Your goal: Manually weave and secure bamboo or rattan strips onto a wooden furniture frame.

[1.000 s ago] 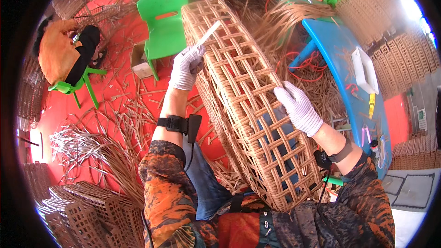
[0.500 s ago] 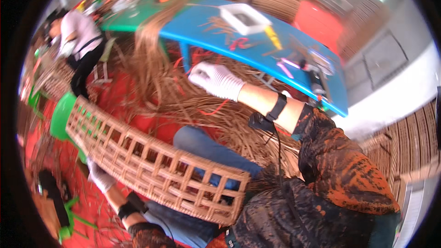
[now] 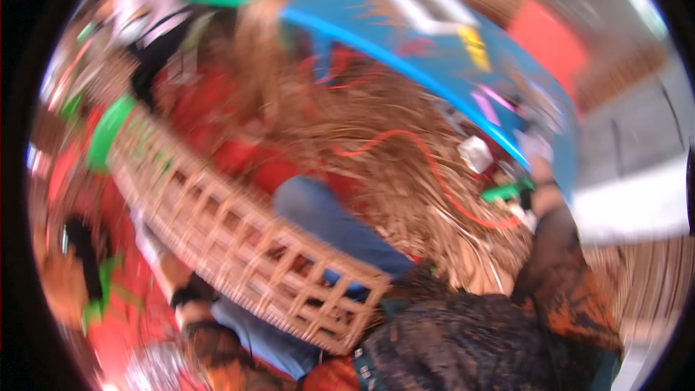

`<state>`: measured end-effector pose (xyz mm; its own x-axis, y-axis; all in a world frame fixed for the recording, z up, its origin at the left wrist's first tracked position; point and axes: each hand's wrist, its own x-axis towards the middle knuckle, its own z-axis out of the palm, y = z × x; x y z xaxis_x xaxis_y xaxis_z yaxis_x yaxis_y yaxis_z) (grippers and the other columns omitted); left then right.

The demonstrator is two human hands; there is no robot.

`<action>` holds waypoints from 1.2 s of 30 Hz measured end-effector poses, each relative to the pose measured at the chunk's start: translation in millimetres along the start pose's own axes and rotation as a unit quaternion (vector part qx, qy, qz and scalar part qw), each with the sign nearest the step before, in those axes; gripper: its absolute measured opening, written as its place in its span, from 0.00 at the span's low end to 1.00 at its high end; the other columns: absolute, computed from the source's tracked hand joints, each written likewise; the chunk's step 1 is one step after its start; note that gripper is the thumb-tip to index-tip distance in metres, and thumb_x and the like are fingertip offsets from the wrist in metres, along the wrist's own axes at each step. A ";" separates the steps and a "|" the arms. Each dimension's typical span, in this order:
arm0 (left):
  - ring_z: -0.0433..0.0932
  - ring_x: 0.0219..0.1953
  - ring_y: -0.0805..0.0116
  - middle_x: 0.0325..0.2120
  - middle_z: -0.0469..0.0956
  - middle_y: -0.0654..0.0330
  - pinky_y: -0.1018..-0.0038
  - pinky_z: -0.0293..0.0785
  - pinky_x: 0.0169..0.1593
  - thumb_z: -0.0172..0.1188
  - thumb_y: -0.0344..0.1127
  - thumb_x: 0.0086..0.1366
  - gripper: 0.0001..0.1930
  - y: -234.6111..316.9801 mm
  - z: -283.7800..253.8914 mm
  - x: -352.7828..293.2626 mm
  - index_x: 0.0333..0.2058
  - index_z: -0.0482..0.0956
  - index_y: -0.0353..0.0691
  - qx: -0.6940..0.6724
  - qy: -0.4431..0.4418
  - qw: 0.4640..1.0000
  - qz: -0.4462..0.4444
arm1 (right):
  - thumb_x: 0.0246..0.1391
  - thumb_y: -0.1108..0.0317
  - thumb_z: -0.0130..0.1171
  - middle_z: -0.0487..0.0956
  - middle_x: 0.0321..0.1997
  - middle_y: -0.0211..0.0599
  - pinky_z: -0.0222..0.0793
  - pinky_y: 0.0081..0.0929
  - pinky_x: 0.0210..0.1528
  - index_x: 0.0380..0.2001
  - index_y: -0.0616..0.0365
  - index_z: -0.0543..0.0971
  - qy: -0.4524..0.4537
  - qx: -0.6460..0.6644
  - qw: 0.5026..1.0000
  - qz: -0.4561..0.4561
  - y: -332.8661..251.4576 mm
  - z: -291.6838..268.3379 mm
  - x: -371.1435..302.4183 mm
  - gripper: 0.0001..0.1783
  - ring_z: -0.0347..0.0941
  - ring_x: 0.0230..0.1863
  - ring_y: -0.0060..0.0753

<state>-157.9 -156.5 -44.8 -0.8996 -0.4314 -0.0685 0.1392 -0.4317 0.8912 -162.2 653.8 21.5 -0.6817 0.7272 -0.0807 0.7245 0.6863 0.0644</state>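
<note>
A long openwork wicker panel (image 3: 239,224) lies slantwise across my lap, its far left end against a green plastic stool (image 3: 108,130). My left hand (image 3: 150,242), in a pale glove, grips the panel's lower left edge, with its fingers partly hidden. At the right, my gloved right hand (image 3: 534,146) is by the near right edge of the blue table (image 3: 347,25), at a dark tool. Motion blur hides how its fingers lie. A green fitting (image 3: 507,192) and an orange-red hose (image 3: 434,170) show just below that hand.
Loose wicker strips (image 3: 391,119) are heaped on the red floor beyond my knee. A white tray (image 3: 431,6) and a yellow-handled tool (image 3: 474,48) lie on the blue table. A co-worker (image 3: 148,11) bends over wickerwork at the far left.
My right hand has gone from above the strips, over to the right, to the table's edge. The hose shows more fully. My left hand stays at the panel, while the view has shifted.
</note>
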 end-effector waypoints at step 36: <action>0.53 0.16 0.85 0.15 0.63 0.76 0.85 0.48 0.21 0.62 0.39 0.61 0.08 31.4 46.2 -9.0 0.28 0.77 0.42 -0.124 -0.012 0.990 0.060 | 0.47 0.56 0.66 0.74 0.21 0.25 0.62 0.16 0.16 0.48 0.60 0.75 -0.244 -0.012 0.590 -0.770 -459.0 -261.6 -400.9 0.27 0.64 0.14 0.13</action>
<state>-164.6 -129.7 4.5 -0.8796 -0.4735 0.0457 0.3413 -0.5613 0.7539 -248.1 51.1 284.5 -0.4153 -0.8442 -0.3389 -0.7199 0.5327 -0.4449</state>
